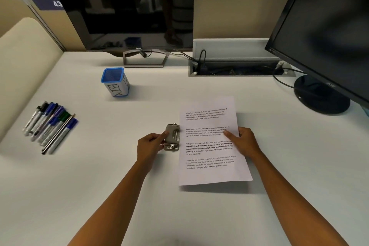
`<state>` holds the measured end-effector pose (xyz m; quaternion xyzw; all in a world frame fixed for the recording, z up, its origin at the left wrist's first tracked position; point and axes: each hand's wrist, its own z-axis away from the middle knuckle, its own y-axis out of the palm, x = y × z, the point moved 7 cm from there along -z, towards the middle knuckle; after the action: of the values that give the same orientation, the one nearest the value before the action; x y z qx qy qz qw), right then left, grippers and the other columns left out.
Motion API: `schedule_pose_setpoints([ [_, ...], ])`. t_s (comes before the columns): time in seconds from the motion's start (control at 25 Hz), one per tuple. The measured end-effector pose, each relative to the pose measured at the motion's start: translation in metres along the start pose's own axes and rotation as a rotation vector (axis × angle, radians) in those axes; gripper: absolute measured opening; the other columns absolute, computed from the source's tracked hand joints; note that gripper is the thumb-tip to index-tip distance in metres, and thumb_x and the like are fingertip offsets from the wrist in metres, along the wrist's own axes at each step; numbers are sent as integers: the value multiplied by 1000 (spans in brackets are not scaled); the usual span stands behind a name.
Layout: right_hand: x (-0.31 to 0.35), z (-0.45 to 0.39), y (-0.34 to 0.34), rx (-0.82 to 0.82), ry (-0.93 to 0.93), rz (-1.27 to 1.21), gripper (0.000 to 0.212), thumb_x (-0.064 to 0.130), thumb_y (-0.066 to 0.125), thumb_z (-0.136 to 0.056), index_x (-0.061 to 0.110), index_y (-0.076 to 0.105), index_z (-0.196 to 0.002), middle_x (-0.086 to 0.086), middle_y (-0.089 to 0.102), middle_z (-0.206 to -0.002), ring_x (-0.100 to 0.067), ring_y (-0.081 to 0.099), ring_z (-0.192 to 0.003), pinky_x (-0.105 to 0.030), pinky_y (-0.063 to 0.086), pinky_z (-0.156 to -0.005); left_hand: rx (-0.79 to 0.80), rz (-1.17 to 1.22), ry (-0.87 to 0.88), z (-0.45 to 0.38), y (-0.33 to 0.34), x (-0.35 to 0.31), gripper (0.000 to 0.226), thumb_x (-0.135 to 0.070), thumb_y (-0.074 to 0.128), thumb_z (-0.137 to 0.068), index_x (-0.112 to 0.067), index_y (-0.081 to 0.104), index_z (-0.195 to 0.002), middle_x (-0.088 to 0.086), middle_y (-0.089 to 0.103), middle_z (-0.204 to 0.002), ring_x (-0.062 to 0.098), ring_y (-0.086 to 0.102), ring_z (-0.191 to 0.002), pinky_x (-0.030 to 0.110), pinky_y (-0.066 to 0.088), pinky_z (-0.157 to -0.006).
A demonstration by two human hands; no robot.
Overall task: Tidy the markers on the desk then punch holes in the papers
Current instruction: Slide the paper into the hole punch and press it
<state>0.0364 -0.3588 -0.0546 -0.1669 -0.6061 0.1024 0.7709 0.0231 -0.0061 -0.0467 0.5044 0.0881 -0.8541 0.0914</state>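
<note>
At the centre of the frame the left hand (151, 144) gripped the hole punch (172, 137) while the right hand (242, 142) pinched the paper (211, 173), whose left edge wanted sliding squarely into the slot; markers (49, 126) lay far left.

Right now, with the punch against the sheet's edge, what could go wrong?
The left hand grips the hole punch only from its left side, so pressing may tip or slide it. The right hand pinches the paper at its right edge; the sheet could skew, misplacing holes. The markers lie outside the BIN cup.
</note>
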Motion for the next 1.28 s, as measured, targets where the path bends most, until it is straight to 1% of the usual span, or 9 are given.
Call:
schedule_pose_setpoints([
  [0.08,0,0,2,4,8,1,20,35,72,-86,18,73,-96,8,74,-92,-2,71,-80,-18,57,-67,16,12,5,1,0,0,25,-22,81,-80,1,71,-79,14,72,-81,24,71,-80,36,60,-83],
  [0.16,2,1,5,11,7,11,18,34,72,-86,19,72,-96,11,72,-90,5,69,-74,-11,54,-61,27,22,12,2,0,-1,22,-19,80,-81,1,71,-80,15,71,-82,24,70,-81,35,60,-82],
  [0.2,2,1,7,11,6,18,18,33,72,-87,18,72,-97,10,71,-90,7,68,-71,-9,52,-58,34,24,14,2,0,-1,22,-19,80,-81,1,71,-80,15,71,-83,25,70,-82,35,60,-82],
  [0.32,2,0,11,-3,-5,49,25,33,72,-87,12,73,-100,7,72,-92,4,68,-73,-8,51,-57,48,21,12,0,0,0,22,-19,80,-81,1,71,-81,16,71,-84,25,70,-82,37,60,-84],
  [0.44,5,-1,17,-20,-19,68,25,32,72,-87,10,74,-98,4,73,-93,8,66,-69,-6,47,-55,44,16,15,-1,0,2,23,-20,80,-81,1,71,-81,13,71,-81,23,69,-80,36,60,-84],
  [0.64,7,-3,24,-44,-37,56,28,33,71,-87,9,74,-102,-2,75,-101,-1,67,-78,-6,50,-58,66,24,10,-2,2,4,19,-22,80,-81,-4,74,-77,9,73,-78,21,66,-77,31,57,-81],
  [0.8,8,-4,26,-30,-39,65,27,32,72,-87,10,74,-102,-3,76,-102,4,65,-78,-5,48,-58,79,27,-2,-4,2,5,18,-21,79,-82,-4,74,-78,9,76,-80,21,70,-78,28,55,-76],
  [1.0,7,-6,26,-24,-29,90,27,34,72,-87,11,74,-100,-2,76,-102,4,65,-78,-4,47,-57,88,11,0,-4,1,6,17,-21,79,-82,-5,76,-80,8,76,-80,18,72,-77,30,57,-80],
  [1.28,6,-6,24,-13,-28,87,28,34,72,-87,10,74,-103,-1,76,-103,3,66,-80,-4,48,-59,84,14,13,-3,1,5,13,-19,78,-83,-6,78,-83,3,77,-77,14,71,-74,24,56,-75],
])
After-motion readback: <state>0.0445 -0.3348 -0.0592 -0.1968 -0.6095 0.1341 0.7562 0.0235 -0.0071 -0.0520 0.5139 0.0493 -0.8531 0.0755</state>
